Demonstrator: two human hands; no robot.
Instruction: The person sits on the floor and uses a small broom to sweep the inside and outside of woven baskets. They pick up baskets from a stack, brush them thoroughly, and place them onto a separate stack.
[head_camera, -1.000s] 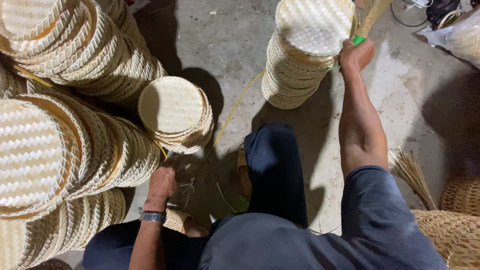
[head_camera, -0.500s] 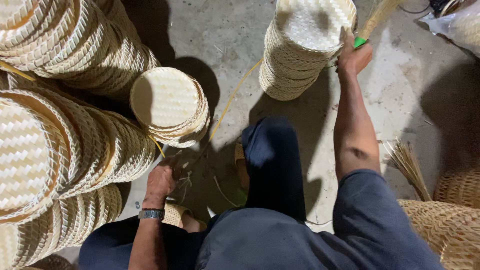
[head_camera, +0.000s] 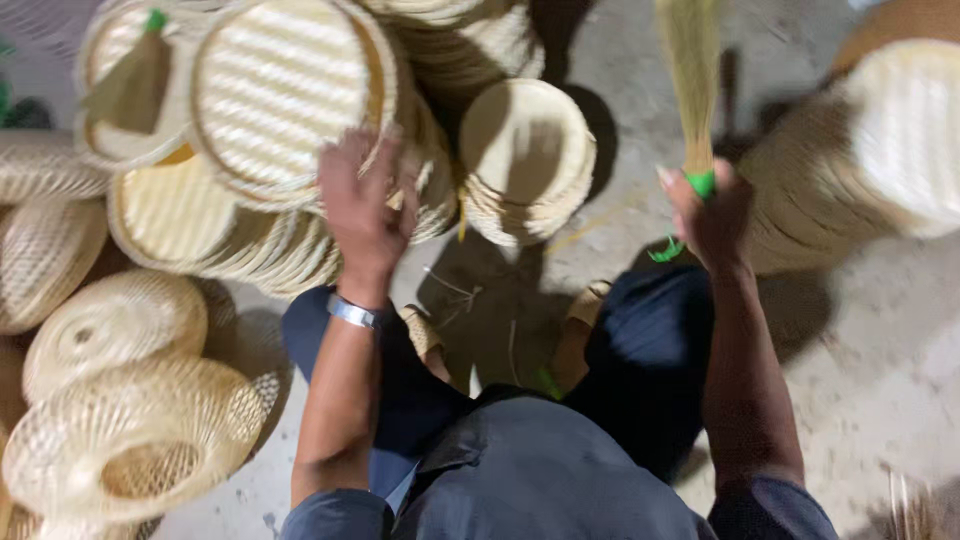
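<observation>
Left hand (head_camera: 362, 205): fingers spread, reaching onto round pale woven bamboo tray (head_camera: 280, 95); best gripped at rim. Right hand (head_camera: 712, 215): clasps green-tied straw bundle (head_camera: 690, 70), held upright.

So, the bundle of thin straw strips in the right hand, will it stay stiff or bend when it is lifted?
The bundle of strips probably flexes somewhat: its strands are thin and long. It stands upright above the right hand, so it seems to hold its own weight. It looks light, since one hand grips it only at the green tie. Loose strands may slip out there.
</observation>
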